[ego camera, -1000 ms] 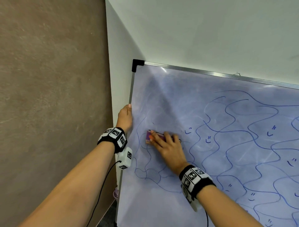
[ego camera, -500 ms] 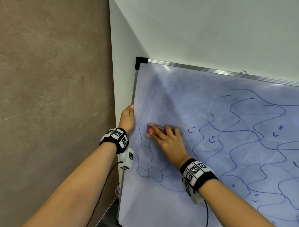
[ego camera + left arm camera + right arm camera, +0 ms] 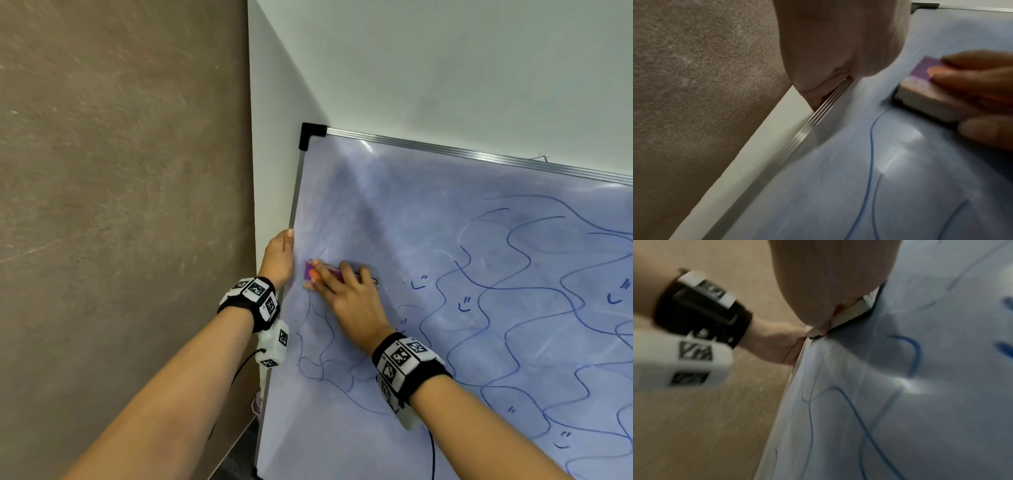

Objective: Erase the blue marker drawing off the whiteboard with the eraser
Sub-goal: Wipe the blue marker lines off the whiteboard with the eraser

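A large whiteboard (image 3: 445,342) with a ribbed silver metal frame and a black plastic corner cap (image 3: 308,134) is seen leaning against a pale wall. Its left frame edge is gripped by the left hand (image 3: 279,257), the thumb laid on the front and the fingers wrapped behind, though the curl behind the frame is only partly seen.

A small block eraser (image 3: 317,271) with a purple top and pale sides is pressed flat against the board by the right hand (image 3: 349,298), fingers laid along its top and thumb at its lower side. The eraser is held just beside the left frame edge, near the left hand but apart from it.

The wavy blue marker drawing (image 3: 513,308) is spread below and to the right; smeared, line-free board is left above, up to the top frame.
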A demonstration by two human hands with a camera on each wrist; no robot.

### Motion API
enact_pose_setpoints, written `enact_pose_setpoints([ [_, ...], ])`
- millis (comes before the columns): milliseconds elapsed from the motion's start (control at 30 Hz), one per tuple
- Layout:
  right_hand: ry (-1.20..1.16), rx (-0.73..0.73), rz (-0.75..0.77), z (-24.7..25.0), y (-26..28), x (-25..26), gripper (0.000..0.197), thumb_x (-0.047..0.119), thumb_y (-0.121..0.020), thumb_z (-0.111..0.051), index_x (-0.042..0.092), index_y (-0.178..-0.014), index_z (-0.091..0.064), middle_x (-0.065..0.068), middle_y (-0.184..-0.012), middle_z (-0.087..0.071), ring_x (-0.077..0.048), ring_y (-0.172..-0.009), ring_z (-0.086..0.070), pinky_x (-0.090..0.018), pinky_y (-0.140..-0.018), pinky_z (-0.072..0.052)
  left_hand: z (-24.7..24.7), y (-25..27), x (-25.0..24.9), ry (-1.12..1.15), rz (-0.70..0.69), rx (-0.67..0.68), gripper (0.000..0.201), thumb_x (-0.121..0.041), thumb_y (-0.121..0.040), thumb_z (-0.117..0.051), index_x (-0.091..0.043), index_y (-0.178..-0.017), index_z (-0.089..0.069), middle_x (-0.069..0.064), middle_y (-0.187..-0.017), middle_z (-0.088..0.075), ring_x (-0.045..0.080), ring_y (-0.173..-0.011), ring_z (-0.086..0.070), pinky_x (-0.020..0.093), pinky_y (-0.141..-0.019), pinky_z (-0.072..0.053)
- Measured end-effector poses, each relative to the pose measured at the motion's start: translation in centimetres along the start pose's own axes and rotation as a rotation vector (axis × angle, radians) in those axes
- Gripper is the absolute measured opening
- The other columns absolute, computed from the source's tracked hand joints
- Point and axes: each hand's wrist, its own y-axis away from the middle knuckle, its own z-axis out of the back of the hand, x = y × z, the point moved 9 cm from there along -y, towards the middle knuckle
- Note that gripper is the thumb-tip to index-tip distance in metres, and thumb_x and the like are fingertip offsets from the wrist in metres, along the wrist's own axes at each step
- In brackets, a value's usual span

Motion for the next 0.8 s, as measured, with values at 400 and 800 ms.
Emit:
enact_pose_setpoints([
  [400, -0.021, 0.249, 0.130, -3.1, 2.6, 3.9, 0.070, 0.020, -0.058, -0.080, 0.025, -0.124, -0.062, -0.004, -0.143, -0.048, -0.034, -0.109, -0.036, -0.046, -0.082, -0.029, -0.3, 0.3, -0.1, -0.056, -0.032, 0.037, 0.037, -0.021, -0.106, -0.026, -0.016, -0.077, -0.048, -0.003, -0.075, -0.052, 0.006, -0.068, -0.047, 0.023, -0.066, -0.037],
  [800, -0.047, 0.137, -0.007, -1.5, 0.3, 2.1, 0.064, 0.014, -0.058, -0.076, 0.024, -0.120, -0.066, -0.004, -0.143, -0.048, -0.036, -0.107, -0.037, -0.048, -0.082, -0.030, -0.3, 0.0, 1.1, -0.071, -0.005, 0.093, 0.043, -0.023, -0.106, -0.027, 0.005, -0.089, -0.055, 0.017, -0.088, -0.059, 0.021, -0.080, -0.052, 0.035, -0.079, -0.043],
])
